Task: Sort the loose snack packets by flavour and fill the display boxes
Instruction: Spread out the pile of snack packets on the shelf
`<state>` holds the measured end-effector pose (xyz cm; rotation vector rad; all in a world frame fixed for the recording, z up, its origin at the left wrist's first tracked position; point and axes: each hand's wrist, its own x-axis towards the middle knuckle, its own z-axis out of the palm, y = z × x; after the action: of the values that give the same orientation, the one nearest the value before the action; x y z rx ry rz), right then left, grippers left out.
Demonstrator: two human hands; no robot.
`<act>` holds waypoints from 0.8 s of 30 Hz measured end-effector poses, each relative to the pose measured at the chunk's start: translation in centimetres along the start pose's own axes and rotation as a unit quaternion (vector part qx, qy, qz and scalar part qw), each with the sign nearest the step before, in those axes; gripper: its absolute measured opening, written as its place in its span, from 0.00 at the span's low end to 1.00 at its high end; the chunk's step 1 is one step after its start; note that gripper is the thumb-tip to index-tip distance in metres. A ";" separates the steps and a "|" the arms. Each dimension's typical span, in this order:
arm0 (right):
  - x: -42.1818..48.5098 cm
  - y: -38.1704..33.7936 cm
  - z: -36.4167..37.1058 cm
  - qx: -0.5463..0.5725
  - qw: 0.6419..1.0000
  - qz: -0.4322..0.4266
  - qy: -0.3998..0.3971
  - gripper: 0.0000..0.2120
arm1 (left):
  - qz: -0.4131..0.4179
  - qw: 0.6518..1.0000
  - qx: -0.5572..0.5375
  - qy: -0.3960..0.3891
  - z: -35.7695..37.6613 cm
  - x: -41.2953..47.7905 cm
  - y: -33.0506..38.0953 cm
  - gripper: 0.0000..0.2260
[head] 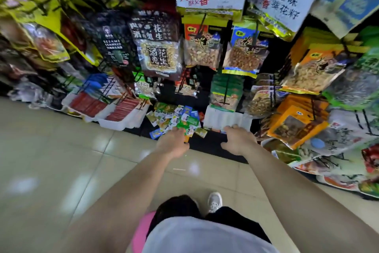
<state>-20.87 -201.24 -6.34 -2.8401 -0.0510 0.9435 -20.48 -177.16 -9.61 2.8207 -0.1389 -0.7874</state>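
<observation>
Head view, left hand (173, 144) touching loose packets (176, 118)

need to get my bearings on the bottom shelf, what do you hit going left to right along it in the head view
white trays of red packets → pile of loose snack packets → white display box → orange bags
</observation>
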 end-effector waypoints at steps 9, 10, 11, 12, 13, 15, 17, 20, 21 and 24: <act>5.9 -3.8 2.9 0.003 1.000 0.006 -0.019 0.32 | -0.011 0.999 -0.028 -0.020 2.4 4.6 -5.2 0.27; 7.1 -4.2 3.4 0.008 1.000 0.011 -0.017 0.32 | -0.007 0.999 -0.022 -0.024 2.7 5.7 -6.1 0.26; 8.4 -4.7 4.2 0.017 1.000 0.015 -0.015 0.32 | -0.001 0.999 -0.015 -0.030 3.1 7.0 -7.0 0.26; 10.1 -5.3 5.2 0.026 0.999 0.019 -0.011 0.33 | 0.008 0.999 -0.005 -0.036 3.8 8.5 -8.1 0.26; 12.0 -6.0 6.5 0.033 0.999 0.022 -0.008 0.33 | 0.016 0.999 0.007 -0.040 4.6 10.3 -9.3 0.25; 16.8 -7.5 9.5 0.044 0.999 0.023 -0.005 0.34 | 0.027 0.999 0.017 -0.035 7.1 14.6 -12.2 0.23; 22.1 -8.8 13.3 0.047 0.999 0.021 0.004 0.33 | 0.036 0.999 0.020 -0.027 10.3 19.7 -15.3 0.24; 30.3 -10.0 19.1 0.035 0.999 0.023 0.018 0.33 | 0.052 0.998 0.014 -0.035 15.6 27.6 -19.5 0.28; 32.7 -10.2 21.0 0.030 0.999 0.024 0.024 0.33 | 0.057 0.998 0.009 -0.032 17.4 30.0 -20.6 0.29; 38.3 -10.3 26.5 0.020 0.998 0.033 0.041 0.34 | 0.074 0.997 0.008 -0.004 22.5 35.5 -23.5 0.31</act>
<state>-5.83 -184.62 -48.43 -2.8573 0.0698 0.8282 -1.10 -163.43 -51.51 2.7825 -0.3512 -0.7680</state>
